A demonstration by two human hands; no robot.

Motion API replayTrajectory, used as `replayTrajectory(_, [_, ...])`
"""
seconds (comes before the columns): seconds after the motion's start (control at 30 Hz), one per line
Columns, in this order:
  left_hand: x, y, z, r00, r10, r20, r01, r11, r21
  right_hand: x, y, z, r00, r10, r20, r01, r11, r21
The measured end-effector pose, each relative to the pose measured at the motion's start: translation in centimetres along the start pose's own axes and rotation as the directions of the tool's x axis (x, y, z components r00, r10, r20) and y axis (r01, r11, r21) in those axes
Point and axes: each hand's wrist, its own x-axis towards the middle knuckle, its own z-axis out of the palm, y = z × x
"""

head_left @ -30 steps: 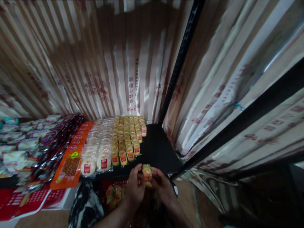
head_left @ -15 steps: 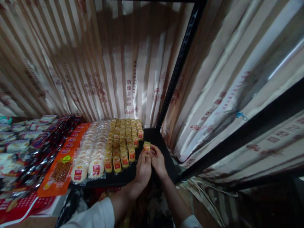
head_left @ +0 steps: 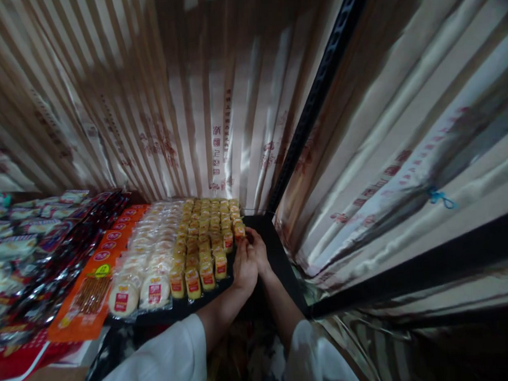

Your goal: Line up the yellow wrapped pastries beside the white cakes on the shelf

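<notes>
A small yellow wrapped cake (head_left: 239, 230) with a red-and-white label is at the front end of the rightmost row on the black shelf. My left hand (head_left: 245, 267) has its fingers closed at the cake's near side. My right hand (head_left: 258, 250) curls in from the right, its fingertips against the same cake. The hands touch each other and partly hide their grip. To the left stand several rows of matching yellow cakes (head_left: 207, 274), packed close together with labels facing me.
Round white wrapped pastries (head_left: 154, 291), an orange snack pack (head_left: 89, 296) and dark red packets (head_left: 60, 258) lie further left. A black metal post (head_left: 313, 108) rises at the back right corner, before a striped curtain (head_left: 243, 118). A red basket (head_left: 18, 365) sits below left.
Both hands have carried the cake from below the shelf's front edge, up and over the shelf, to the front of the rightmost row. The view has shifted slightly.
</notes>
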Motion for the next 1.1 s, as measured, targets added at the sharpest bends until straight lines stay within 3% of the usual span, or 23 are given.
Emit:
replayTrajectory(0.17, [-0.2, 0.7, -0.7, 0.998, -0.066, 0.017, 0.066, 0.998, 0.006, 0.3, 0.8, 0.5, 1.0, -0.011, 0.022, 0.012, 0.998, -0.069])
replayTrajectory(0.5, [-0.5, 0.3, 0.0, 0.992, -0.117, -0.05, 0.115, 0.993, -0.039, -0.4, 0.4, 1.2, 0.998, 0.02, 0.068, -0.02, 1.0, 0.008])
replayTrajectory(0.7, [-0.5, -0.9, 0.1, 0.99, -0.141, -0.016, 0.14, 0.988, -0.072, -0.2, 1.1, 1.1, 0.999, 0.033, 0.029, -0.033, 0.999, -0.006])
replayTrajectory(0.87, [-0.7, -1.6, 0.0, 0.994, -0.111, -0.005, 0.109, 0.981, -0.16, 0.5, 0.7, 1.1, 0.992, 0.08, -0.096, -0.079, 0.997, 0.013])
replayTrajectory(1.0, [-0.8, -1.8, 0.2, 0.995, -0.098, 0.01, 0.098, 0.981, -0.169, 0.5, -0.6, 1.6, 0.999, -0.011, 0.03, 0.011, 1.0, 0.004])
replayTrajectory(1.1, [-0.7, -2.0, 0.3, 0.994, -0.107, 0.027, 0.11, 0.975, -0.192, 0.4, -0.9, 1.8, 0.998, -0.014, 0.069, 0.016, 0.999, -0.03])
